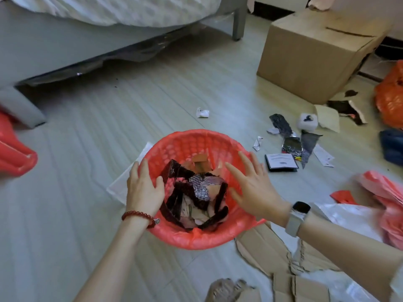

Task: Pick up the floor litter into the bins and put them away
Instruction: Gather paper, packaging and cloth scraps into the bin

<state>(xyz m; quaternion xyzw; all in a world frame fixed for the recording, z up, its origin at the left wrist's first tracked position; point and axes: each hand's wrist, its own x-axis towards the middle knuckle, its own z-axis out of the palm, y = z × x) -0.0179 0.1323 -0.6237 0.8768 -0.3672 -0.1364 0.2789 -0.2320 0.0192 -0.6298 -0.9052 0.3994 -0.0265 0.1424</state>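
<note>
red bin [197,239]: left hand [144,188] on rim, right hand [253,188] above.

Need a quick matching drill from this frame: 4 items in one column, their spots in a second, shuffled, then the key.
Items
1. cardboard box
2. crumpled white paper
3. left hand
4. torn flat cardboard

Spots
A. on the left rim of the red-lined bin
B. alone on bare floor beyond the bin
C. far right, upright near the bed leg
D. on the floor under the right forearm, near side of the bin

Pairs: 1-C, 2-B, 3-A, 4-D
</note>
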